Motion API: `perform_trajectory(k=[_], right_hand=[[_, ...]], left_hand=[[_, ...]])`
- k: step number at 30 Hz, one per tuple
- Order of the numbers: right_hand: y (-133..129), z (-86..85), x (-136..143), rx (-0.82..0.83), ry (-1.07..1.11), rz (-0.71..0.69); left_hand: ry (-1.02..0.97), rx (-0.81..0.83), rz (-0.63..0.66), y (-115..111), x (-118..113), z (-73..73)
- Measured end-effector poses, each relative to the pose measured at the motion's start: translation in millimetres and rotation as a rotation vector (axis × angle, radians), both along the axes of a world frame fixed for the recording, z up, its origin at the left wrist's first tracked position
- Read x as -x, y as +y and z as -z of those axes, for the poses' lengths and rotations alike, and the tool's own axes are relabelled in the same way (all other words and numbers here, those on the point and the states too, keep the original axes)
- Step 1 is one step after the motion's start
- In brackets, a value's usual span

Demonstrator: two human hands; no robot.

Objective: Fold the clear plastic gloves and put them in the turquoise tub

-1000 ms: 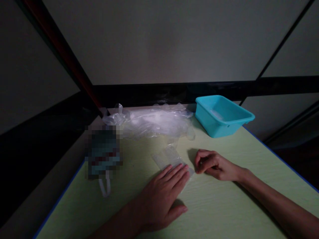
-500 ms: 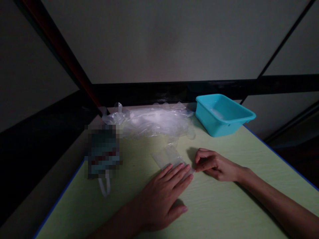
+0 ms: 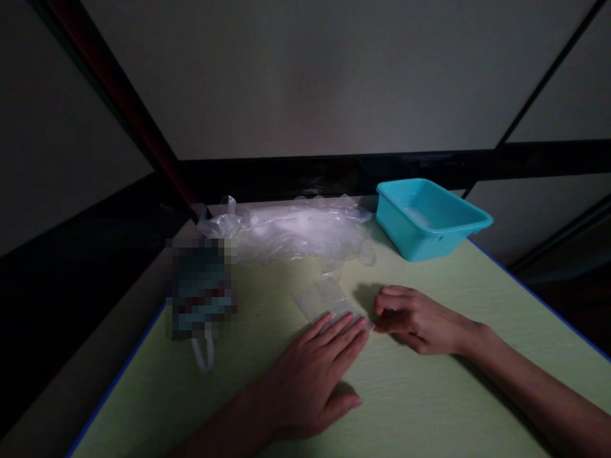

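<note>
A thin folded piece of clear plastic film lies flat on the table in front of me. My left hand rests palm down with its fingers stretched over the film's near edge, the thumb apart on the tabletop. At the film's right corner is my right hand, its fingers curled and the thumb and index fingertips pinched together on that corner. How much plastic is between those fingertips is too small to see. Behind the film spreads a heap of crumpled clear plastic.
A turquoise plastic basin stands at the back right, with something pale inside it. On the left lies a pixelated dark green item with a white loop. The pale green tabletop has blue edges and meets a wall panel behind.
Both hands stay at the film with almost the same pose. My right knuckles have dipped slightly, and the whole view has shifted a little.
</note>
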State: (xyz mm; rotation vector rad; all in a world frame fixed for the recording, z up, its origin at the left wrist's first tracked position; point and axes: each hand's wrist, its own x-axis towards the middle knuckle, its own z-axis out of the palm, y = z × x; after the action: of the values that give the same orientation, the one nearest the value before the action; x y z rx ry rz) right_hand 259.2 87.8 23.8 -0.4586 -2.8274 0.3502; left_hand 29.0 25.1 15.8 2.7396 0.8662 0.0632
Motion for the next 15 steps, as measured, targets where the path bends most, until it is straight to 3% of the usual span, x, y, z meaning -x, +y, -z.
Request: perform_trajectory(k=[10,15], right_hand=[[0.8,0.9,-0.7,0.016,0.007,-0.003],[1.3,2.8,-2.9,0.122,0.126,0.007]], left_hand=[[-0.017,-0.032,-0.037,-0.4,0.0,3.0],[-0.048,-0.022,-0.038,-0.7,0.3,2.8]])
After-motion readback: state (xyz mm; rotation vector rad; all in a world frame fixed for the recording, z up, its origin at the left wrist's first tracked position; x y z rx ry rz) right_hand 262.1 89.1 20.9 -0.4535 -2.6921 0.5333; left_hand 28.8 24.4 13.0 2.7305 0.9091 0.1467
